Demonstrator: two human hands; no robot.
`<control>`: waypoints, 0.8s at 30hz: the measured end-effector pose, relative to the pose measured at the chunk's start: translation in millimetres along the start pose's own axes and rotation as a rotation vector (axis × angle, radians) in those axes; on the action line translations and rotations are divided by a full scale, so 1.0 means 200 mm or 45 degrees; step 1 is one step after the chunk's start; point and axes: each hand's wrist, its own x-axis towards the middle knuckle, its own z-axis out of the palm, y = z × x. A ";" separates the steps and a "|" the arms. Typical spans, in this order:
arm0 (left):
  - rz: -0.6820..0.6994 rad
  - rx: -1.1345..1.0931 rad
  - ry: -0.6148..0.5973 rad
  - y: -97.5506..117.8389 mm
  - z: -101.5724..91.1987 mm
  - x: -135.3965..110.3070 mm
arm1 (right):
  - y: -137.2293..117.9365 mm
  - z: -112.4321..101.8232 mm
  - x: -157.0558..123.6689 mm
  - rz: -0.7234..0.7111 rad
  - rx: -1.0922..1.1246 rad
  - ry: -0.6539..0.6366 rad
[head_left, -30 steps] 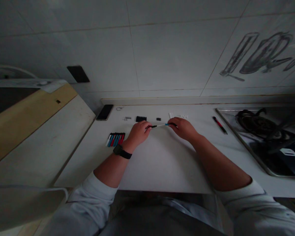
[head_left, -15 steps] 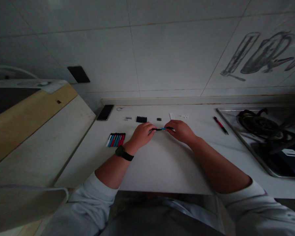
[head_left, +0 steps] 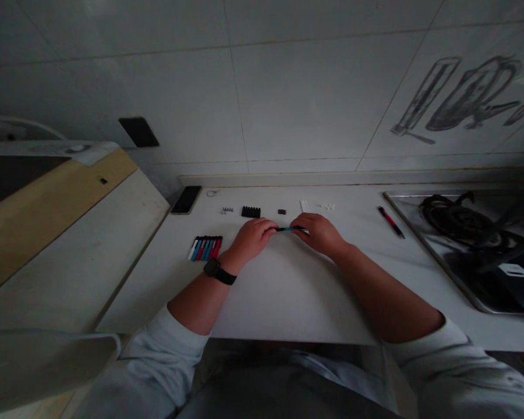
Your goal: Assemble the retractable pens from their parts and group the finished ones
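Between my two hands lies a slim black-and-blue pen, held level just above the counter. My left hand pinches its black end, and my right hand grips the blue side, where a dark end shows under the fingers. Fingers hide much of the pen. Beyond my hands are a row of short black tubes, small dark pieces, thin white sticks and tiny white parts. White, blue and red pen barrels lie side by side near my left wrist.
On the white counter, a red-and-black pen lies near the gas stove. Tiny metallic pieces, a thin ring and a phone sit at the back left. A tiled wall rises behind.
My right hand has shifted slightly left, and the visible stretch of pen between my hands is a little shorter. Both hands keep their hold.
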 end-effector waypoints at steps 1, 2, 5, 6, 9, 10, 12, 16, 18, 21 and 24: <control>0.002 -0.008 0.002 0.00 0.00 0.00 | 0.00 0.00 0.00 -0.004 0.000 0.005; 0.005 -0.017 0.004 -0.01 0.00 0.00 | 0.00 0.00 0.00 -0.008 -0.001 0.009; -0.007 -0.044 0.003 -0.01 0.01 0.00 | 0.00 0.01 0.00 -0.014 0.005 0.011; -0.016 -0.053 -0.001 -0.01 0.01 0.00 | 0.00 0.01 0.00 -0.016 0.009 0.009; -0.032 -0.074 -0.018 -0.01 0.01 0.00 | 0.00 0.01 0.00 -0.018 0.014 0.009; -0.034 -0.078 -0.022 -0.01 0.01 0.00 | 0.00 0.01 0.00 -0.017 0.010 0.010; -0.033 -0.083 -0.020 -0.01 0.01 0.00 | 0.00 0.02 0.00 -0.010 -0.003 0.013; -0.028 -0.100 0.016 -0.01 0.01 0.00 | 0.00 0.02 0.00 0.018 -0.021 -0.002; -0.024 -0.115 0.041 -0.01 0.01 -0.01 | 0.00 0.02 0.00 0.023 -0.017 -0.007; -0.025 -0.097 0.070 -0.01 0.01 -0.02 | -0.01 0.01 0.00 0.018 -0.017 0.004; -0.034 -0.026 0.055 -0.02 0.01 -0.01 | -0.01 0.01 0.00 0.012 -0.022 0.020</control>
